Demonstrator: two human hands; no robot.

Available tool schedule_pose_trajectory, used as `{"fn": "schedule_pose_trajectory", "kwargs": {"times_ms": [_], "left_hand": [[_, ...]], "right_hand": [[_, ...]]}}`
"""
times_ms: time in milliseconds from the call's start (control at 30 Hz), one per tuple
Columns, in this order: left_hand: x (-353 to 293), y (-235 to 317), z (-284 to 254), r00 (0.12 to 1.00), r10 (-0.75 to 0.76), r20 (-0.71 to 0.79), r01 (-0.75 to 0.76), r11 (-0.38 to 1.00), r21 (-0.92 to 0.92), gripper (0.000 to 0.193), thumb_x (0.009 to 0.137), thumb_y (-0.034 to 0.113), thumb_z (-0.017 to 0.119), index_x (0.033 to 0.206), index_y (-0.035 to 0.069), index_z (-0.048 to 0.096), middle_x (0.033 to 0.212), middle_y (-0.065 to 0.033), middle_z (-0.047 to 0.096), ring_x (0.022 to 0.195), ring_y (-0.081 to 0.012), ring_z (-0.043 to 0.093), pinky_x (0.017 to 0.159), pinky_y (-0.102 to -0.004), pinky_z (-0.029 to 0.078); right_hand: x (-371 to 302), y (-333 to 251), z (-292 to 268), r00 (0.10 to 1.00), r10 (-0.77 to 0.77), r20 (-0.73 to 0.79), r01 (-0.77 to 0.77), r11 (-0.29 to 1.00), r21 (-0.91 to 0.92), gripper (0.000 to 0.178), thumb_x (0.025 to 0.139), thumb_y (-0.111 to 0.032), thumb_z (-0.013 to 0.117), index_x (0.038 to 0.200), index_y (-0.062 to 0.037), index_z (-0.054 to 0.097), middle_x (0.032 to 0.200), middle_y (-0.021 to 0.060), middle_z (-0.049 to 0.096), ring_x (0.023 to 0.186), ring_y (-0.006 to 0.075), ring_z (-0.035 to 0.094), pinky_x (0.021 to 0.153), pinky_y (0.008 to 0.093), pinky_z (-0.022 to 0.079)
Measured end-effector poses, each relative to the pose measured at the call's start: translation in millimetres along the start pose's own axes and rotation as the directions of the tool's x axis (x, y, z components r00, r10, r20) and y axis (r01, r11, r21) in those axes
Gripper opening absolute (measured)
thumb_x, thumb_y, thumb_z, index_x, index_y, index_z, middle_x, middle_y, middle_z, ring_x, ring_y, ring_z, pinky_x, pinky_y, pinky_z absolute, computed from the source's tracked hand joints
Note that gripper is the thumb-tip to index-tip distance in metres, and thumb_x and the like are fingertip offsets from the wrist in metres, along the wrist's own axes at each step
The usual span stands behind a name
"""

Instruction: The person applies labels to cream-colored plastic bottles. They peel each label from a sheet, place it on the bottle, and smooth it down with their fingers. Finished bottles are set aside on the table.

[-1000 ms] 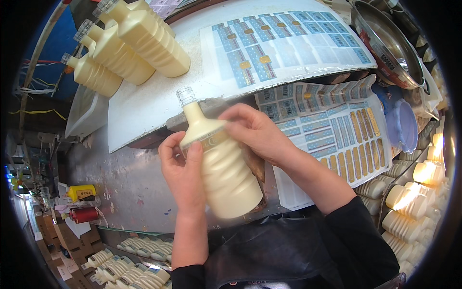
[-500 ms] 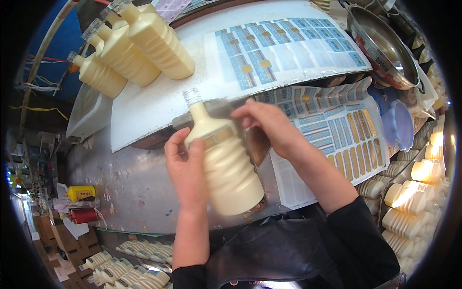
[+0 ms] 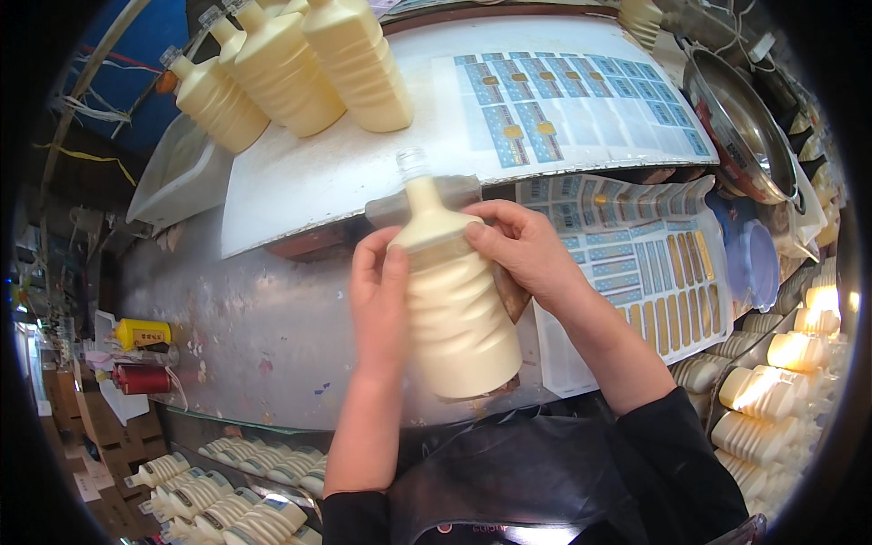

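Left-hand fingers (image 3: pixel 395 268) grasp the left shoulder of a cream, ribbed plastic bottle (image 3: pixel 463 318), neck (image 3: pixel 411 165) pointing away, held at the near side of the grey, stained desk (image 3: pixel 236 318). Right-hand fingers (image 3: pixel 486 241) pinch its right shoulder. Further right: a pale sheet of blue and gold labels (image 3: pixel 649 272), then a translucent lilac plastic basin (image 3: pixel 756 263).

Cream bottle (image 3: pixel 461 331), blue and gold sticker sheet (image 3: pixel 636 282), lilac basin (image 3: pixel 758 259), white board (image 3: pixel 313 182)

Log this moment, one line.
bottle: between hands, neck pointing away | left hand: on left shoulder | right hand: at right shoulder | label sheet: right of bottle
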State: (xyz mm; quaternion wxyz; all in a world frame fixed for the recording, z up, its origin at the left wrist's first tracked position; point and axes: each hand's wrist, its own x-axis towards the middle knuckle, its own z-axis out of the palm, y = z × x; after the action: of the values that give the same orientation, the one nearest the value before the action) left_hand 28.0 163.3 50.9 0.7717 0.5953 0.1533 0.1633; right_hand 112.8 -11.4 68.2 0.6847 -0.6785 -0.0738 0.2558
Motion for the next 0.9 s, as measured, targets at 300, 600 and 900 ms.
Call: {"fn": "schedule_pose_trajectory", "kwargs": {"times_ms": [300, 600, 900], "left_hand": [[4, -5, -1, 1.0, 0.009, -0.019, -0.01, 0.999, -0.039, 0.024, 0.109, 0.024, 0.054, 0.119, 0.003, 0.059, 0.107, -0.0047, 0.067, 0.094, -0.0098, 0.063, 0.084, -0.0264, 0.054], [7, -2, -4, 0.999, -0.019, 0.027, 0.02, 1.0, -0.004, 0.029, 0.111, 0.028, 0.049, 0.121, 0.003, 0.058, 0.109, -0.0053, 0.065, 0.097, -0.0106, 0.063, 0.086, -0.0269, 0.053], [3, 0, -1, 0.994, -0.05, 0.099, 0.051, 0.999, -0.013, 0.033, 0.105, 0.023, 0.056, 0.13, 0.002, 0.054, 0.127, -0.0098, 0.058, 0.116, -0.0154, 0.055, 0.102, -0.0317, 0.045]], "right_hand": [[-1, 0, 3, 1.0, 0.022, 0.004, -0.022, 0.994, 0.109, 0.039, 0.098, -0.021, 0.072, 0.127, 0.0035, 0.063, 0.106, 0.0072, 0.073, 0.094, 0.0083, 0.066, 0.084, 0.0234, 0.053], [-3, -2, 4, 1.0, 0.013, 0.012, -0.015, 0.989, 0.144, 0.039, 0.097, -0.021, 0.072, 0.127, 0.0029, 0.063, 0.106, 0.0063, 0.072, 0.094, 0.0079, 0.065, 0.084, 0.0232, 0.052], [-2, 0, 3, 1.0, 0.02, 0.004, -0.021, 0.992, 0.123, 0.039, 0.097, -0.022, 0.072, 0.126, 0.0028, 0.064, 0.107, 0.0059, 0.072, 0.095, 0.0074, 0.065, 0.084, 0.0231, 0.052]]}}
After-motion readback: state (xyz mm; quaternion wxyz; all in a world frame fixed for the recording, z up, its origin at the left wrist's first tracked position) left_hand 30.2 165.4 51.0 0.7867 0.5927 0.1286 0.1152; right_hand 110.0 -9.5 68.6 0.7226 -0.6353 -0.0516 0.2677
